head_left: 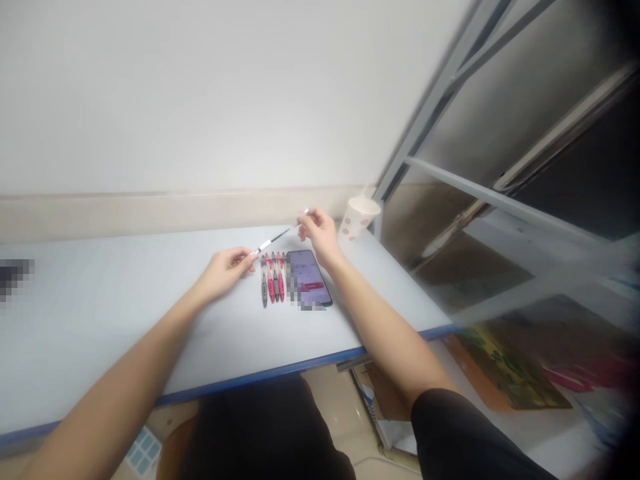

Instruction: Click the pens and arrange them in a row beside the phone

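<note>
Cup [356, 223], red-patterned, right of centre, phone [306, 267], lit, near centre, grey rack [520, 206], right side, pale wall [200, 93], upper left and centre

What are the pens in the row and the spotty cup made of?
The pens look like plastic, perhaps smooth: their red and grey bodies seem moulded. The cup looks like dull paper: pale, printed with reddish patterns, little shine, but could be plastic.

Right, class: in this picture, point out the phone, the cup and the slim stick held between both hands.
Phone [311, 275]: head view, on its lit screen.
Cup [357, 224]: head view, on its patterned side.
Slim stick [281, 236]: head view, on its dark middle stretch.
</note>
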A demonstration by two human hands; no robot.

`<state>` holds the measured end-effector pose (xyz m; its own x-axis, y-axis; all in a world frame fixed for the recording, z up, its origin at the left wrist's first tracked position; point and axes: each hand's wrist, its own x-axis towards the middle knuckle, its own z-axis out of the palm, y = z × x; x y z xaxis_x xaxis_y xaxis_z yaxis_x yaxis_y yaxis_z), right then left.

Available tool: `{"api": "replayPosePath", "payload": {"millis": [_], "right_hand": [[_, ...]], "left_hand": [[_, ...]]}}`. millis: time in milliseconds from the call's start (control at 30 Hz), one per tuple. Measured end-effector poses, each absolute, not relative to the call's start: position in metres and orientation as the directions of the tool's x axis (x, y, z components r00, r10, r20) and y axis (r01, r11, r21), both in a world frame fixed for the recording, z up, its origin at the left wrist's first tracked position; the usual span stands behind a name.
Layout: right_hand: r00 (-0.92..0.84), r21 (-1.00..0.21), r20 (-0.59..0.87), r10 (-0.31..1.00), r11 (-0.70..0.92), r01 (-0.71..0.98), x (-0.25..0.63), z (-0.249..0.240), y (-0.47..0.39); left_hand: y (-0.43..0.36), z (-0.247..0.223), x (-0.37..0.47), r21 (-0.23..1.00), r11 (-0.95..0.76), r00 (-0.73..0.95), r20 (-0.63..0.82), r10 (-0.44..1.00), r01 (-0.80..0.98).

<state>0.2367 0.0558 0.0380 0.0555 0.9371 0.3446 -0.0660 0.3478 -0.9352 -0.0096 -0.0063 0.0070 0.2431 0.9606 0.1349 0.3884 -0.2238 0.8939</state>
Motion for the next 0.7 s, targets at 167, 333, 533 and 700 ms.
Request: {"api": "replayPosePath", "payload": {"millis": [167,333,533,700], "right_hand": [[0.058,-0.933,0.344,0.937,0.348,-0.088,0.236,0.0384,0.0547],[0.033,-0.936,0.344,0.938,0.345,-0.064,0.2365,0.0378,0.0545],[0.079,-0.938,0.338,0.938,0.342,-0.054,0.2378,0.0357,0.0569],[0.045,-0.939,0.333,0.942,0.335,-0.074,0.2369,0.0371,0.0546]], "left_hand": [[-0.0057,0.0067,-0.0098,0.896,-0.237,0.256,0.145,0.956,0.375],[-0.006,0.007,-0.01,0.889,-0.239,0.244,0.151,0.958,0.39],[-0.0065,0.0069,-0.0095,0.883,-0.252,0.233,0.169,0.958,0.395],[-0.007,0.0066,-0.0093,0.881,-0.264,0.233,0.183,0.955,0.393]]}}
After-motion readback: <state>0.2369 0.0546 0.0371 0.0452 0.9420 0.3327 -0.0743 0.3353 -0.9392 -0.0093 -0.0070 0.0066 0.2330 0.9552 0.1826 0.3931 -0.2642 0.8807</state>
